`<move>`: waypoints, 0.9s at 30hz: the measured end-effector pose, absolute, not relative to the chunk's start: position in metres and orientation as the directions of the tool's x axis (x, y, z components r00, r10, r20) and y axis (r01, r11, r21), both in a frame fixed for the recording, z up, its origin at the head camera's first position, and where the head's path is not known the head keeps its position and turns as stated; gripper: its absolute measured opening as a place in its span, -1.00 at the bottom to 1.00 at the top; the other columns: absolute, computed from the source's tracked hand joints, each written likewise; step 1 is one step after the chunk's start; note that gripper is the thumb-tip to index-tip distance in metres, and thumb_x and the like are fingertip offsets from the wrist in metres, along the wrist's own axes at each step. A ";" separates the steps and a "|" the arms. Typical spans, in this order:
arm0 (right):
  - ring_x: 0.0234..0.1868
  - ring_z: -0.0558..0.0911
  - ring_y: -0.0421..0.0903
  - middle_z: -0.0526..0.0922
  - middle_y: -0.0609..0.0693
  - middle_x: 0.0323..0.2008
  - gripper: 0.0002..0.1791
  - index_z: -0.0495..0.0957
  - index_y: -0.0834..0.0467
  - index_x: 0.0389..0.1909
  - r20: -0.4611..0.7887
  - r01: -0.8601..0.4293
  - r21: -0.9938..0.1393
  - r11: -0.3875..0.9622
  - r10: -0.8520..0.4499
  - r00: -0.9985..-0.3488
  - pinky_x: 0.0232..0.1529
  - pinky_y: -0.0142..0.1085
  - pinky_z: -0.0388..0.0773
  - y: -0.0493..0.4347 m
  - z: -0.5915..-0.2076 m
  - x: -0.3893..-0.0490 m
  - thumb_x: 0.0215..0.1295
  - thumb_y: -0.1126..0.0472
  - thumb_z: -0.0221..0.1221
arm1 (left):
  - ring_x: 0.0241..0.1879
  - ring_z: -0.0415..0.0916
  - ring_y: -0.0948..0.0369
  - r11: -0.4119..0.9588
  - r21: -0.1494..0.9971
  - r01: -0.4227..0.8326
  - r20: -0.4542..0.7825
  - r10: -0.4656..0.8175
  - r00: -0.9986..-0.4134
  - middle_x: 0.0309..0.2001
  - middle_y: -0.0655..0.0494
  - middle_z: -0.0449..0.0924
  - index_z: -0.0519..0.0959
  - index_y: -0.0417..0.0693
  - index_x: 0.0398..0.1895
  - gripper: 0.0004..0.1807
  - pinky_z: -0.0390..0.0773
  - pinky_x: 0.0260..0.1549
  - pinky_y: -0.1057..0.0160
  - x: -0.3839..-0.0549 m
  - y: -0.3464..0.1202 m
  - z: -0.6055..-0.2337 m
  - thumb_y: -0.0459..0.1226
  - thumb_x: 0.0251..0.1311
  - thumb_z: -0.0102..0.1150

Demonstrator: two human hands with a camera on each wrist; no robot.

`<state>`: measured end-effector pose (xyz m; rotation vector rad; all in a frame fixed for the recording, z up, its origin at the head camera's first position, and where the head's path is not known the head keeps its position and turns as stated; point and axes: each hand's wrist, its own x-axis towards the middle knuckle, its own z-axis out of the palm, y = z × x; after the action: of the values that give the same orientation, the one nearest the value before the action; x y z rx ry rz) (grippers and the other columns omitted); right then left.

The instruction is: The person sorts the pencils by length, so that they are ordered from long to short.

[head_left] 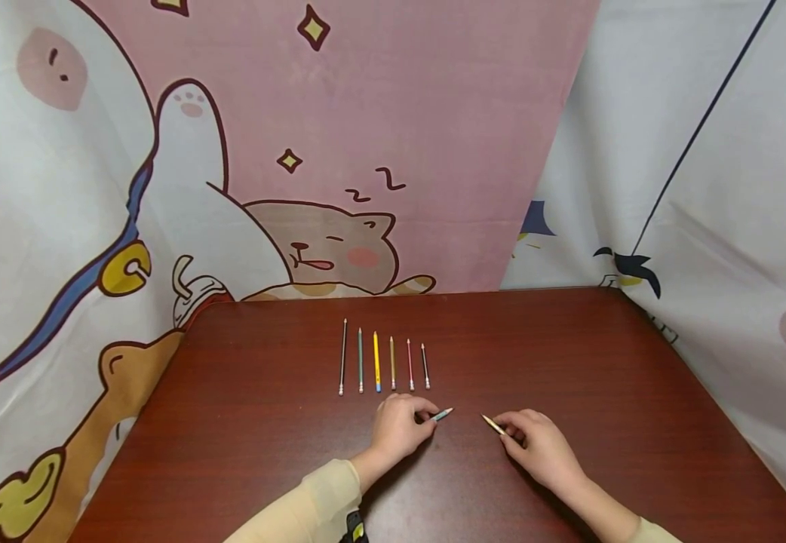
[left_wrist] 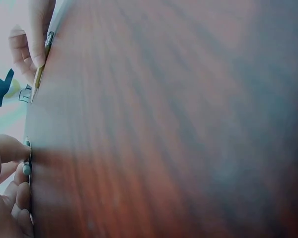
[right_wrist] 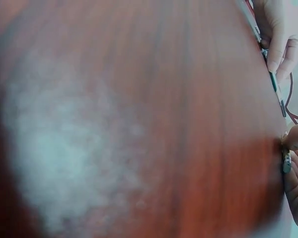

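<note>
My left hand (head_left: 398, 428) pinches a short green pencil (head_left: 443, 415) between thumb and fingers, its tip pointing right. Across a small gap, my right hand (head_left: 542, 445) pinches a short yellowish pencil (head_left: 492, 424), tip pointing left and away from me. Both pencils are low over the tabletop; in the left wrist view the white eraser end (left_wrist: 27, 169) of the green one shows beneath the thumb. Beyond my left hand, several pencils lie side by side, tips away from me, running from a long dark pencil (head_left: 343, 358) down to a short dark pencil (head_left: 425, 366).
Between those two lie a teal pencil (head_left: 360, 362), a yellow pencil (head_left: 376, 362), a gold-brown pencil (head_left: 392, 363) and a pink-red pencil (head_left: 409, 365). The brown wooden table (head_left: 535, 347) meets a printed cartoon cloth (head_left: 447, 151) at its back and sides.
</note>
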<state>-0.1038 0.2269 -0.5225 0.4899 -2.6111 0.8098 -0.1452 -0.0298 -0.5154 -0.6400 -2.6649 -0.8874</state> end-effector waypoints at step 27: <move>-0.46 0.43 -0.36 0.49 -0.22 -0.44 -0.81 0.66 0.13 -0.22 0.324 -0.330 -0.646 0.688 -0.143 -0.935 -0.46 -0.39 0.44 0.222 -0.516 -0.114 0.16 0.40 0.34 | -0.49 0.43 0.35 0.586 0.646 0.489 0.371 0.319 -0.872 -0.54 0.35 0.54 0.70 -0.01 -0.36 -0.87 0.36 -0.41 0.41 -0.150 -0.035 -0.516 -0.36 -0.01 0.29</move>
<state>-0.1142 0.2222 -0.5155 0.3787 -2.6525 1.0865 -0.1504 -0.0346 -0.5159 -0.6716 -2.6011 -1.1576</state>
